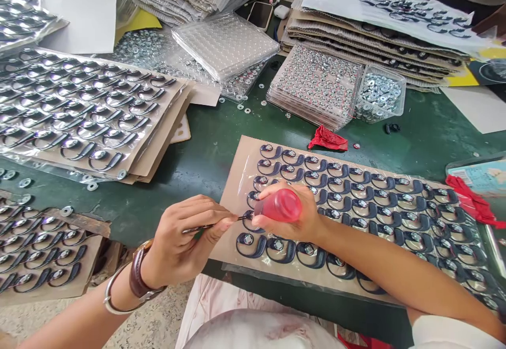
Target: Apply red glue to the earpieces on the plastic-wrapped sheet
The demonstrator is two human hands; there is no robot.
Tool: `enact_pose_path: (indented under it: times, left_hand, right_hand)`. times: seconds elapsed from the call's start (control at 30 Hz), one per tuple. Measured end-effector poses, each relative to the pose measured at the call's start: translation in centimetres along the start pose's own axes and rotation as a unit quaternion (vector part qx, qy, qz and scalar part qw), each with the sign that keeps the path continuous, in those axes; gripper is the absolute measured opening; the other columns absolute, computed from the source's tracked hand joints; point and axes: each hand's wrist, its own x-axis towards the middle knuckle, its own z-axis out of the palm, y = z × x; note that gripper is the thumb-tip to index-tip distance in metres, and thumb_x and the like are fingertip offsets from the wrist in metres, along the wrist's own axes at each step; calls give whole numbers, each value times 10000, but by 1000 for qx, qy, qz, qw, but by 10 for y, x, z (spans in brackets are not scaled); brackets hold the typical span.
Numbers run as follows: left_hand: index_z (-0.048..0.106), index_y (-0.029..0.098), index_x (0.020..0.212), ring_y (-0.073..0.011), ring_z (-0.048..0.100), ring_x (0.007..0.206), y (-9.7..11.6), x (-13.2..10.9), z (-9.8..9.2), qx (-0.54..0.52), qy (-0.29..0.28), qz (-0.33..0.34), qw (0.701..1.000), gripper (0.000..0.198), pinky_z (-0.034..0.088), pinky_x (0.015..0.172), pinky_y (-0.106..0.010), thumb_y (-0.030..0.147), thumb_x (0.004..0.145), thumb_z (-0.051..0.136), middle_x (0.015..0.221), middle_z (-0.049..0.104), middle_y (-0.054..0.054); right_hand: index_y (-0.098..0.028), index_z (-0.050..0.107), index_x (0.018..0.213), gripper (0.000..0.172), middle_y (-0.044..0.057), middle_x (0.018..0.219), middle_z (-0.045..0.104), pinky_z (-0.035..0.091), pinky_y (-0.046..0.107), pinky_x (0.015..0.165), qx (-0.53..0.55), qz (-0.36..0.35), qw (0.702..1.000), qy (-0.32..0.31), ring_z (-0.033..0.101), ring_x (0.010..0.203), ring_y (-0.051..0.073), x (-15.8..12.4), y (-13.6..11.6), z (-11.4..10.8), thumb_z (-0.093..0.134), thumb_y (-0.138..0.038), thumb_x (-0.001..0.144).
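My left hand (190,238) pinches a pair of thin dark tweezers (193,229), whose tips reach a black hook-shaped part (247,215) near the left side of a brown card sheet (233,193). My right hand (306,214) is wrapped around a red, translucent bottle (282,205), tilted with its round base toward me. The bottle's far end is hidden by my fingers, close to the tweezer tips. Rows of black hook-shaped parts (280,249), each with a small round metallic piece, lie across the sheet under and beyond my right forearm.
More loaded sheets are stacked at the left (158,154). Behind stand bubble-textured plastic sheets (225,46), packs of small round pieces (316,83), and a clear box (401,101) of metal washers. A red cloth (328,138), loose washers (92,186) and a phone (261,16) lie about.
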Motion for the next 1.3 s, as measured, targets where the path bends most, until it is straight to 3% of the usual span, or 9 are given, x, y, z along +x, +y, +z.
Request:
enact_pose_path:
  times: [0.17, 0.27, 0.37, 0.5, 0.63, 0.77, 0.87, 1.03, 1.3]
  left_hand:
    - [672, 182, 886, -122, 637, 682, 1, -1, 1, -4, 9, -37, 999, 149, 496, 631, -256, 79, 845, 571, 809, 708, -2]
    - [674, 188, 844, -113, 627, 649, 2, -1, 2, -6, 21, -57, 998, 132, 495, 608, -237, 102, 851, 574, 784, 703, 5]
    - [677, 188, 887, -113, 630, 663, 2, -6, 5, -5, 40, -56, 998, 150, 499, 603, -227, 94, 856, 565, 811, 708, -6]
    - [670, 180, 927, -136, 653, 704, 5, -19, 6, -2, 68, 1, 998, 184, 520, 645, -260, 69, 830, 559, 827, 715, -23]
    - [651, 101, 983, -157, 674, 729, 16, -31, 1, 73, 29, 124, 989, 207, 552, 677, -293, 64, 809, 545, 806, 714, -71]
    - [640, 79, 1009, -175, 692, 785, 26, -39, -3, 130, -15, 172, 976, 195, 581, 694, -302, 125, 852, 533, 828, 722, -89]
    - [647, 80, 1009, -191, 702, 813, 27, -47, 0, 153, -44, 185, 970, 193, 596, 730, -305, 161, 868, 544, 833, 724, -92]
    - [648, 105, 1039, -182, 700, 847, 26, -56, 11, 161, -24, 174, 971, 203, 605, 763, -307, 198, 897, 536, 876, 728, -78]
    - [672, 70, 945, -176, 710, 822, 36, -45, 4, 193, -51, 194, 960, 180, 609, 733, -293, 159, 903, 522, 854, 738, -89]
  right_hand:
    - [-185, 599, 857, 332, 8, 719, 687, 540, 248, 585, -8, -2, 999, -40, 645, 606, 127, 5, -7, -2, 780, -411, 693]
    - [-192, 609, 805, 290, 8, 694, 670, 538, 266, 603, 24, 108, 993, -52, 628, 597, 127, 7, -14, -4, 760, -425, 718]
    - [-201, 602, 823, 236, -10, 617, 631, 542, 271, 582, 144, 241, 959, -33, 618, 563, 123, 7, -19, -6, 656, -431, 822]
    - [-202, 591, 815, 228, -22, 597, 596, 557, 283, 563, 255, 318, 913, 8, 603, 539, 120, 5, -22, -8, 634, -425, 839]
    - [-191, 611, 803, 202, -13, 612, 607, 558, 285, 604, 228, 310, 923, 21, 607, 567, 118, 4, -26, -7, 643, -387, 843]
    - [-192, 604, 816, 191, -3, 614, 626, 558, 291, 576, 229, 296, 927, 1, 643, 567, 137, -4, -28, -2, 626, -377, 858]
    - [-213, 587, 916, 189, -6, 641, 639, 560, 298, 562, 220, 287, 932, -17, 649, 588, 148, -17, -25, 4, 650, -374, 838]
    - [-213, 575, 936, 216, -5, 686, 644, 562, 289, 620, 178, 265, 947, -45, 645, 642, 143, -30, -19, 11, 674, -361, 813]
    - [-193, 606, 939, 294, 19, 741, 683, 562, 264, 636, 144, 255, 954, -66, 656, 668, 150, -25, -21, 11, 750, -355, 740]
